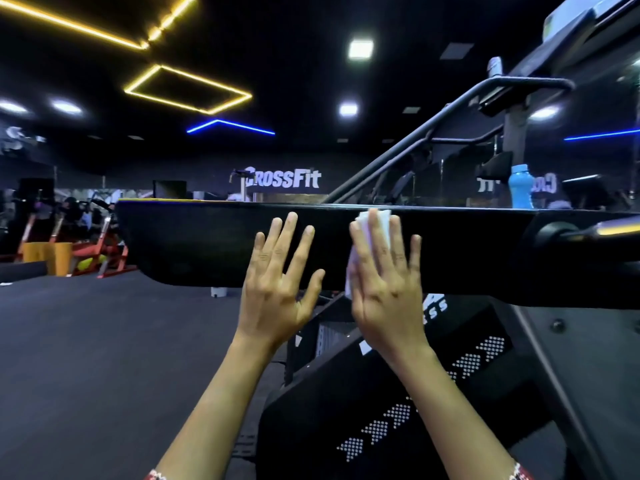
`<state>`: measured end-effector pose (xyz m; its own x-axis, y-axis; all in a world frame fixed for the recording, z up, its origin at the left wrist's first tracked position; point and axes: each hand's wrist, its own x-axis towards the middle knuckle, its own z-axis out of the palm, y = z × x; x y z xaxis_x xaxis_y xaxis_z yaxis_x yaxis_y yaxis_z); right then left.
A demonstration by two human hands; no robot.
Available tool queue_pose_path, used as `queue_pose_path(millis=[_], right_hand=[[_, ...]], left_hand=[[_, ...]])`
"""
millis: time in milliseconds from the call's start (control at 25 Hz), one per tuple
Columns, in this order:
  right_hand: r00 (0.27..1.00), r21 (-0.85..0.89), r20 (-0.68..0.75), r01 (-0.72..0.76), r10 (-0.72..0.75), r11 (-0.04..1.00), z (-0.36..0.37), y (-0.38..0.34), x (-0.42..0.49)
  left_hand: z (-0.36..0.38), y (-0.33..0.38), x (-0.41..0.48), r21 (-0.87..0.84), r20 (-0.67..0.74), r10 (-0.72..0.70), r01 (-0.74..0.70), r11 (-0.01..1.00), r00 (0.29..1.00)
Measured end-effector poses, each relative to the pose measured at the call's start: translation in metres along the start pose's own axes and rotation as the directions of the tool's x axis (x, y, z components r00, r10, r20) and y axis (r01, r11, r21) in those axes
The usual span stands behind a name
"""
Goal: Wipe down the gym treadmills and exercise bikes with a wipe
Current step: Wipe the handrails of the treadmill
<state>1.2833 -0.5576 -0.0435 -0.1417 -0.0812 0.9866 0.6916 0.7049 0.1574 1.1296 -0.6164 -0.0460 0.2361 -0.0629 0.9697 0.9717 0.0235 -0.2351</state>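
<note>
A black treadmill deck side panel [214, 244] runs across the middle of the view, raised at eye level. My right hand [384, 282] lies flat with straight fingers and presses a white wipe [379, 220] against the panel; the wipe shows above and left of the fingers. My left hand [277, 275] is beside it, fingers spread and straight, palm toward the same panel, holding nothing. Whether the left palm touches the panel is unclear.
The treadmill's black handrail [450, 112] slopes up to the right toward the console [575, 26]. A blue bottle [520, 186] stands on the deck at right. The black base cover with white dot pattern [433, 393] lies below. Red gym machines [104, 247] stand at far left on dark flooring.
</note>
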Motion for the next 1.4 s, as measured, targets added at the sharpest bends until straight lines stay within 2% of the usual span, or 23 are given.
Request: queue_pose_path(millis=[80,200,320,440,560,640,680,760,800,880,1000,1040,1120,1160,1240,1280,1360,1400], right_hand=[[0.998,-0.039,0.005,0.066,-0.066,0.997,-0.003,0.015,0.004],[0.988,0.013,-0.040,-0.151,0.151,0.989,-0.013,0.041,0.005],[0.999,-0.026,-0.014,-0.049,0.048,0.998,-0.018,0.056,-0.015],[0.980,0.022,-0.042,-0.192,0.193,0.981,-0.023,0.066,-0.028],[0.987,-0.043,-0.032,-0.160,0.158,0.986,-0.027,0.080,-0.027],[0.948,0.022,-0.075,-0.307,0.308,0.951,-0.031,0.089,-0.015],[0.944,0.048,-0.075,-0.320,0.322,0.946,-0.034,0.092,-0.010],[0.975,0.012,-0.047,-0.219,0.219,0.976,-0.035,0.097,-0.008],[0.976,0.014,-0.046,-0.212,0.212,0.977,-0.035,0.097,-0.008],[0.955,0.065,-0.052,-0.287,0.291,0.956,-0.034,0.092,-0.004],[0.994,0.012,-0.003,-0.106,0.106,0.994,-0.031,0.088,-0.016],[0.992,0.018,-0.015,-0.125,0.125,0.992,-0.030,0.087,-0.023],[0.959,0.094,-0.047,-0.276,0.281,0.957,-0.029,0.078,-0.035],[0.958,0.113,-0.038,-0.278,0.284,0.954,-0.028,0.072,-0.040],[0.982,0.061,-0.013,-0.185,0.186,0.981,-0.024,0.063,-0.039],[0.980,0.055,-0.030,-0.195,0.197,0.979,-0.022,0.063,-0.031],[0.930,0.126,-0.068,-0.352,0.362,0.928,-0.022,0.063,-0.001],[0.926,0.145,-0.068,-0.359,0.371,0.922,-0.022,0.061,0.011]], left_hand=[[0.007,0.013,0.008,-0.021,-0.001,0.041,-0.041,0.999,0.999],[0.018,0.032,0.019,-0.042,0.001,0.062,-0.062,0.997,0.998],[0.028,0.047,0.023,-0.032,-0.011,0.089,-0.089,0.995,0.996],[0.036,0.063,0.026,-0.043,-0.009,0.114,-0.114,0.993,0.993],[0.042,0.078,0.029,-0.050,-0.008,0.126,-0.126,0.991,0.992],[0.044,0.084,0.033,-0.042,-0.009,0.122,-0.122,0.992,0.993],[0.045,0.087,0.034,-0.043,-0.009,0.123,-0.123,0.992,0.992],[0.047,0.093,0.036,-0.060,-0.003,0.130,-0.130,0.990,0.992],[0.047,0.095,0.037,-0.071,0.000,0.134,-0.134,0.988,0.991],[0.047,0.096,0.036,-0.077,-0.001,0.137,-0.137,0.988,0.991],[0.043,0.090,0.031,-0.058,-0.017,0.132,-0.132,0.990,0.991],[0.041,0.086,0.029,-0.049,-0.020,0.129,-0.130,0.990,0.991],[0.035,0.078,0.021,-0.025,-0.023,0.126,-0.127,0.992,0.992],[0.032,0.073,0.016,-0.013,-0.024,0.130,-0.130,0.991,0.991],[0.027,0.064,0.004,0.021,-0.037,0.133,-0.132,0.991,0.990],[0.025,0.059,0.000,0.042,-0.047,0.126,-0.124,0.991,0.991],[0.022,0.052,-0.004,0.068,-0.062,0.113,-0.108,0.992,0.992],[0.021,0.051,-0.004,0.068,-0.064,0.115,-0.110,0.992,0.991]])
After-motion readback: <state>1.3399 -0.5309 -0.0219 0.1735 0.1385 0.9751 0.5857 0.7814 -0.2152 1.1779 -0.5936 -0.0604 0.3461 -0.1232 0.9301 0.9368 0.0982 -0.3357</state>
